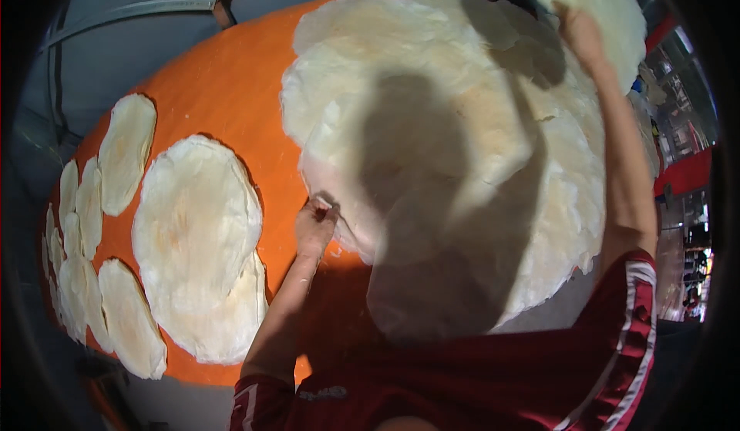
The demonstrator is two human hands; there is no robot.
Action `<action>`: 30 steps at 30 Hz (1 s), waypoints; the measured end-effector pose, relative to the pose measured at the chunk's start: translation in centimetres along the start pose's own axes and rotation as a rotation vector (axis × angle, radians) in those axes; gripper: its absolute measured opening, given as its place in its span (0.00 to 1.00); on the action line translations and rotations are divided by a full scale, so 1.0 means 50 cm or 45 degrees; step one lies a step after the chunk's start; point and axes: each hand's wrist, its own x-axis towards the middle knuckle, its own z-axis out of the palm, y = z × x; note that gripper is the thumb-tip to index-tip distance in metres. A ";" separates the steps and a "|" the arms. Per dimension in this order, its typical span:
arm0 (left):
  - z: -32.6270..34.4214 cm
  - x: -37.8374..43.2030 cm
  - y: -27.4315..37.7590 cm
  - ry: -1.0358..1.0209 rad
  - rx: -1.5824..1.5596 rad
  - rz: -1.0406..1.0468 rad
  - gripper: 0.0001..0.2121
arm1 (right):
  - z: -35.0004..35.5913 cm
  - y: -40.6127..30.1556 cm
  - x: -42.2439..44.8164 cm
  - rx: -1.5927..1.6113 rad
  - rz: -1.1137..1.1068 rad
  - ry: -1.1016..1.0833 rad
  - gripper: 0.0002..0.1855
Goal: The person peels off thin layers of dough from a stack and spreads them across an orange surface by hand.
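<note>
My left hand [315, 223] rests at the left edge of a broad pile of thin, cream-white rounds [422, 119] that look like flatbreads. Thumb and fingers pinch a small white scrap [324, 202]; whether it is joined to a round below cannot be made out. At the far right, my right hand [581, 35] grips another large pale round [618, 26], lifted at the far right edge of the pile. The overlapping rounds show faint tan patches and ragged edges. Shadows of my head and arm fall across them.
The orange tabletop [231, 72] bends with the lens. To the left lie a stack of oval-looking rounds [196, 240] and several smaller stacks [127, 153]. A metal frame [156, 9] stands beyond the far edge. Red bars [685, 173] and clutter show at right.
</note>
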 end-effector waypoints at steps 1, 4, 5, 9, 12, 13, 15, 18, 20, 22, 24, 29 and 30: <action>0.023 0.002 -0.005 -0.003 -0.070 0.132 0.07 | 0.078 0.016 -0.073 0.056 0.085 -0.194 0.08; 0.008 -0.018 0.074 -0.221 -0.559 -0.180 0.01 | 0.056 -0.269 -0.234 1.379 0.358 -0.766 0.15; 0.002 -0.024 0.105 -0.249 -0.699 -0.160 0.02 | -0.028 -0.378 -0.277 1.499 0.348 -0.916 0.17; 0.078 0.006 0.251 -0.457 -0.666 0.061 0.03 | -0.298 -0.606 -0.495 1.273 0.219 -0.726 0.31; 0.125 0.022 0.338 -0.493 -0.567 0.262 0.04 | -0.337 -0.673 -0.560 1.013 0.394 -0.697 0.39; 0.140 0.012 0.379 -0.495 -0.633 0.199 0.04 | -0.336 -0.684 -0.576 0.940 0.426 -0.717 0.39; 0.130 0.031 0.385 -0.540 -0.660 0.424 0.03 | -0.324 -0.696 -0.627 0.814 0.478 -0.751 0.40; 0.027 0.018 0.405 -0.374 -0.473 0.455 0.01 | -0.332 -0.673 -0.699 0.652 0.412 -0.704 0.36; -0.065 -0.019 0.392 -0.335 -0.524 0.359 0.07 | -0.383 -0.605 -0.732 1.296 0.660 -1.095 0.27; -0.126 -0.067 0.382 -0.081 -0.390 0.212 0.17 | -0.362 -0.488 -0.798 2.004 0.862 -0.958 0.16; -0.195 -0.078 0.341 -0.143 -0.186 0.175 0.21 | -0.390 -0.313 -0.691 2.273 1.731 -1.412 0.11; -0.225 -0.114 0.387 -0.443 -0.169 -0.007 0.21 | -0.387 0.120 -0.506 1.787 1.106 -0.840 0.16; -0.193 -0.106 0.420 -0.392 -0.193 -0.062 0.20 | -0.410 0.203 -0.475 1.768 1.012 -0.782 0.16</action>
